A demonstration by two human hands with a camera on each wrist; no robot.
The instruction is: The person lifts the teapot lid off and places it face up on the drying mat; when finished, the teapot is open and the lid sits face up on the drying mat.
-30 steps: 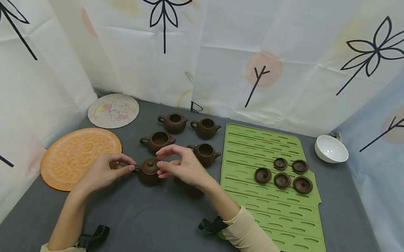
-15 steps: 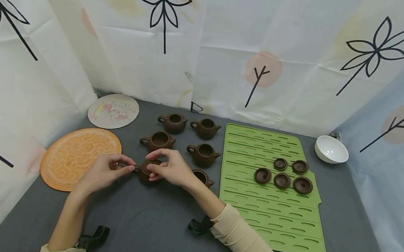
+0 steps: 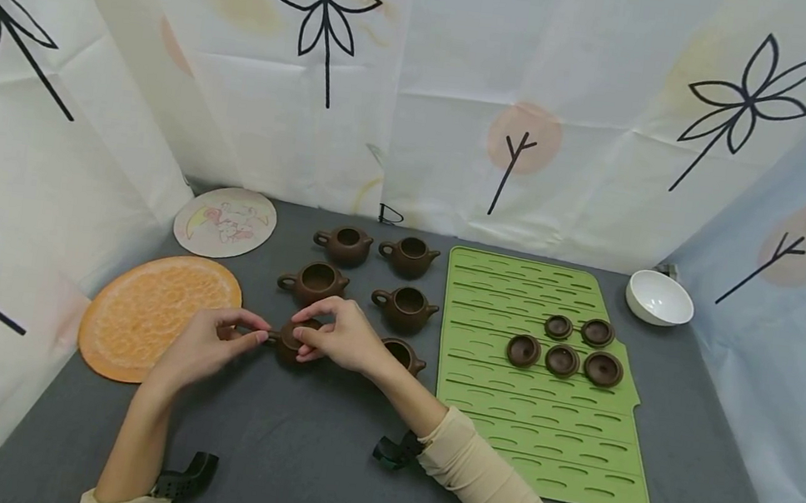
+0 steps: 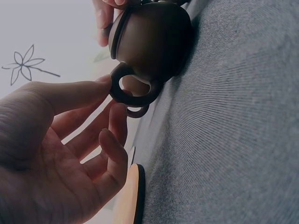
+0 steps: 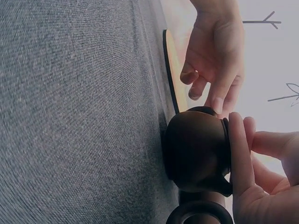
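Our right hand (image 3: 339, 340) has come down onto the lid, fingers curled round it, seating it on the teapot (image 3: 293, 345) while our left hand (image 3: 214, 342) pinches its handle.

From my feed: teapot (image 3: 292, 344) matt brown clay, smooth. Tablecloth (image 3: 315, 476) grey woven fabric, ribbed. Mat (image 3: 502, 431) green rubbery, matt. Bowl (image 3: 658, 298) white, glossy, prob ceramic.

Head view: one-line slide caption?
Left hand holds a brown teapot by its handle while right hand covers its lid.
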